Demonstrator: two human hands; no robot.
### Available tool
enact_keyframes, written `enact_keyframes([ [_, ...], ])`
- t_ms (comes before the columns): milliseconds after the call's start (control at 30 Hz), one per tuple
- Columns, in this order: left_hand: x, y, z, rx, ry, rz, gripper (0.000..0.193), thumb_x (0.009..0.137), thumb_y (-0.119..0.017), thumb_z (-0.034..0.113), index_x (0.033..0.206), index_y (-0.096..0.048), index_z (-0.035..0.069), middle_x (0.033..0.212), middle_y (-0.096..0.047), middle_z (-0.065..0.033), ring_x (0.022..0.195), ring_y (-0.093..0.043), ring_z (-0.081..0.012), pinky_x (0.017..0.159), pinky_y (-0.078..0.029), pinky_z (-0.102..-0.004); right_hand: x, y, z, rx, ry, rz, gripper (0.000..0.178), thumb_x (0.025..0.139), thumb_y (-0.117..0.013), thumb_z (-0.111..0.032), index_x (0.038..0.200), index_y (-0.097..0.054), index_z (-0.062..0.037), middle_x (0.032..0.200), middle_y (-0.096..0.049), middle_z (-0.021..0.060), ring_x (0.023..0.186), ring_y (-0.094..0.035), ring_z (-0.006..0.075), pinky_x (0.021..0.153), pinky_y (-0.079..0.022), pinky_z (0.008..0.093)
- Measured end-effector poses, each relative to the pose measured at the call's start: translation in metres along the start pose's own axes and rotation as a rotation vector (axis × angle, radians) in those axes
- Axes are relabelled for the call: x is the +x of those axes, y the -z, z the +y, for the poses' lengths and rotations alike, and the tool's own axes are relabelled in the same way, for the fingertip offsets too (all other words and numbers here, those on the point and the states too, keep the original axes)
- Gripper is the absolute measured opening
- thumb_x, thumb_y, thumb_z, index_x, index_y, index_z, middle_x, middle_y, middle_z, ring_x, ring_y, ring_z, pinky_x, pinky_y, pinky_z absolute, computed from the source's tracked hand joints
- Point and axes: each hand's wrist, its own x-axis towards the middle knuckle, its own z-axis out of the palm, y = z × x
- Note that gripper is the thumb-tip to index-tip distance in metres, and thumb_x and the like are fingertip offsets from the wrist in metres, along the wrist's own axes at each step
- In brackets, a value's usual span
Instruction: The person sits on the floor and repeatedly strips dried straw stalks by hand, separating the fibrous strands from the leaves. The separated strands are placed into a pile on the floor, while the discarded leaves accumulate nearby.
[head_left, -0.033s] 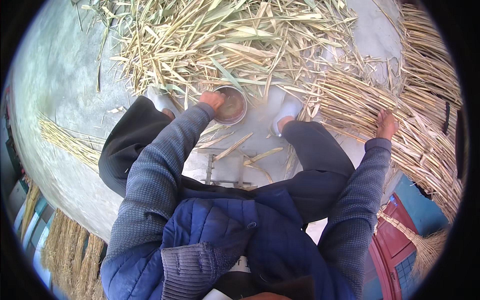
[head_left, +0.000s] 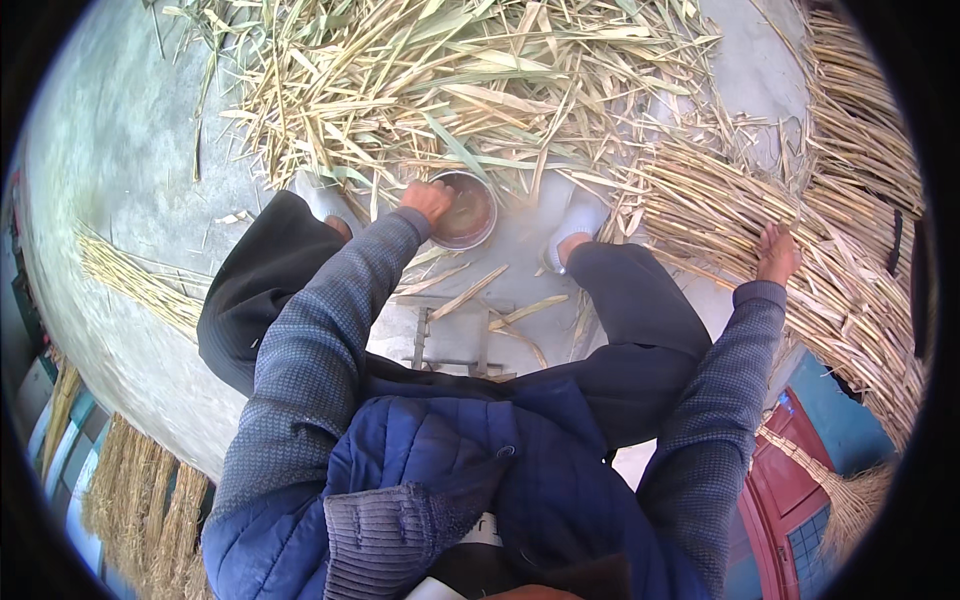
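Observation:
Between my feet sits a round metal bowl [head_left: 474, 222] with brownish liquid in it. My left hand [head_left: 428, 200] is closed at the bowl's left rim, its fingertips partly hidden. Off to the right lies a thick bundle of dry, straw-coloured stalks [head_left: 700, 205]. On its near side rests my right hand [head_left: 776, 255], fingers curled over some of the stalks; what is under the fingers is hard to see.
A wide heap of loose dry leaves [head_left: 440, 90] spreads beyond the bowl. More stalks [head_left: 860, 110] lie at the far right. A thin stalk bundle [head_left: 140, 285] is on the floor at left. A broom [head_left: 840, 490] and a red door [head_left: 790, 450] show at lower right.
Very little differs. My right hand has shifted slightly right and nearer on the stalks; my left hand stays at the bowl.

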Motion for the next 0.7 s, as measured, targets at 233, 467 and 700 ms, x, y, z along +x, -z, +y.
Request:
enact_keyframes([
  [233,0.01,-0.049,0.006,0.085,-0.134,-0.014,0.017,0.089,-0.057,0.02,0.089,-0.071,0.012,0.087,-0.067,-0.0119,0.074,-0.068,-0.0272,0.065,-0.052,-0.0411,-0.014,-0.001,-0.009,0.018,-0.028,-0.014,0.029,0.095,-0.068,-0.016,0.116,-0.062,0.0036,0.107,-0.071,0.0172,0.091,-0.073,0.0253,0.066,-0.059,0.0255],
  [467,0.019,-0.019,0.019,0.032,-0.3,-0.01,0.007,0.078,-0.065,0.015,0.075,-0.071,0.014,0.072,-0.07,-0.0106,0.068,-0.07,-0.0304,0.057,-0.053,-0.0426,-0.035,-0.025,-0.034,0.173,-0.036,-0.132,0.025,0.095,-0.07,-0.02,0.108,-0.056,-0.0046,0.095,-0.071,0.0096,0.084,-0.073,0.0215,0.064,-0.054,0.0287],
  [700,0.043,0.12,0.043,-0.182,-0.212,0.275,0.035,0.08,-0.074,0.04,0.077,-0.061,0.007,0.066,-0.064,-0.0153,0.066,-0.066,-0.0357,0.057,-0.05,-0.0463,-0.08,-0.049,-0.073,0.291,0.021,-0.287,0.021,0.097,-0.067,-0.015,0.104,-0.051,-0.0043,0.097,-0.07,0.0126,0.083,-0.071,0.0207,0.07,-0.056,0.0309],
])
